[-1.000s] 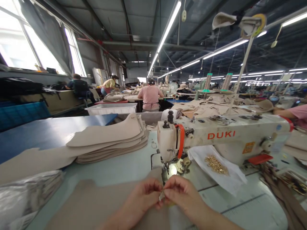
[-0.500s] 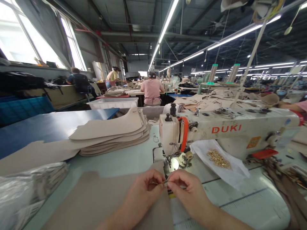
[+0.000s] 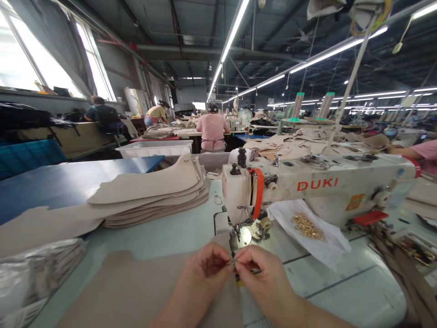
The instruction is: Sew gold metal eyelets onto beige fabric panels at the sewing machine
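My left hand (image 3: pixel 202 279) and my right hand (image 3: pixel 265 279) meet fingertip to fingertip just in front of the sewing machine's needle area. Both are closed in a pinch on a small metal piece (image 3: pixel 232 262), mostly covered by the fingers, so its exact kind does not show. Under my left hand and wrist lies a flat taupe fabric panel (image 3: pixel 129 282), its upper corner reaching near the presser foot. Behind my hands stands the white sewing machine (image 3: pixel 266 182) with an orange guard. Small gold metal pieces (image 3: pixel 307 226) lie heaped on a white sheet (image 3: pixel 332 248) right of the needle.
A stack of beige fabric panels (image 3: pixel 153 191) lies at left on the pale green table (image 3: pixel 143 243). A clear plastic bag (image 3: pixel 37 278) sits at the near left. Brown strips (image 3: pixel 398 269) hang at right. Ahead, a person in pink (image 3: pixel 212 130) sits facing away.
The whole view has shifted slightly, with the surroundings sliding left. My hands keep the same pinch on the small metal piece, with only a slight shift of the fingers.
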{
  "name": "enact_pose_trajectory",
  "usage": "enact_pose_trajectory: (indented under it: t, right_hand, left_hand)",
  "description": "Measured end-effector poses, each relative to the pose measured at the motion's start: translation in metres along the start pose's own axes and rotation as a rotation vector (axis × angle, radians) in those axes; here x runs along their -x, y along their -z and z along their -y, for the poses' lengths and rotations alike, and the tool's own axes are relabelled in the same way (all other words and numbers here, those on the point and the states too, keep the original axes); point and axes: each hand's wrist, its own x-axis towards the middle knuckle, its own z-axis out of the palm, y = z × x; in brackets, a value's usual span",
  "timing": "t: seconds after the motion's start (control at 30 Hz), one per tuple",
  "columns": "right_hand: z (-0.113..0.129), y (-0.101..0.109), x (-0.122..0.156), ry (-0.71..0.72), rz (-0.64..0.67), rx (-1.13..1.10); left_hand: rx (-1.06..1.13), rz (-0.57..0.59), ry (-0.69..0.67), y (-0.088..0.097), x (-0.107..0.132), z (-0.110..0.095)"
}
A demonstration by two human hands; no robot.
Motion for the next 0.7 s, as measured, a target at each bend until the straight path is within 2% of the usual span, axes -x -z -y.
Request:
enact_pose_trajectory:
  t: [0.1,0.27,0.33,0.57,0.7]
  right_hand:
    - [0.000,0.001,0.001,-0.055,0.026,-0.079]
    - [-0.004,0.002,0.002,-0.223,0.060,-0.371]
    - [-0.005,0.003,0.002,-0.239,0.071,-0.427]
    - [0.002,0.007,-0.001,-0.244,0.111,-0.293]
    - [0.007,0.009,-0.004,-0.240,0.135,-0.214]
  left_hand:
    - [-0.048,-0.033,-0.038,-0.001,0.002,-0.006]
    - [-0.147,-0.038,-0.067,0.000,0.004,-0.016]
    - [-0.159,-0.045,-0.076,0.000,0.005,-0.017]
    - [-0.156,0.002,-0.069,0.001,0.004,-0.007]
    - [-0.212,0.072,-0.085,0.007,0.001,-0.007]
